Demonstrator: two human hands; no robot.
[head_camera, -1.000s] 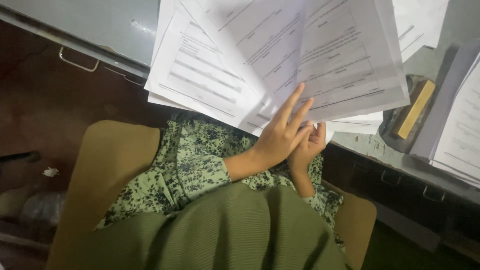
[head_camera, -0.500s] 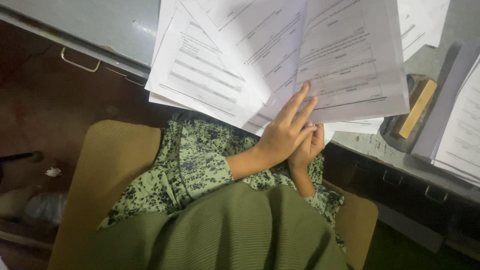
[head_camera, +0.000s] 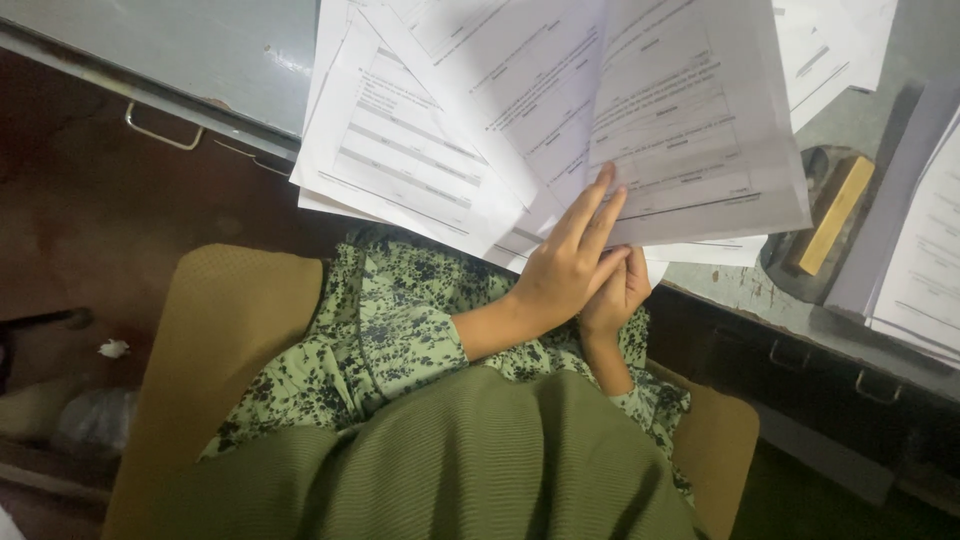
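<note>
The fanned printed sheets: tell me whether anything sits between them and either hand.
Nothing visible does. The left hand lies with its fingers flat on the fanned printed sheets, and the right hand grips their lower edge from beneath, partly hidden behind the left hand.

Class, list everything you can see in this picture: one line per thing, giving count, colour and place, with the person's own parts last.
Papers: several, white, printed, fanned over the desk edge, top centre.
Paper stack: one, white, far right.
Desk: one, grey, along the top.
Drawer handles: at least three, metal, under the desk edge.
Block: one, yellow, on a dark tray, right.
Chair: one, tan, under the person.
Bag: one, clear, floor, left.
Left hand: fingers flat on the papers.
Right hand: beneath the papers' lower edge.
</note>
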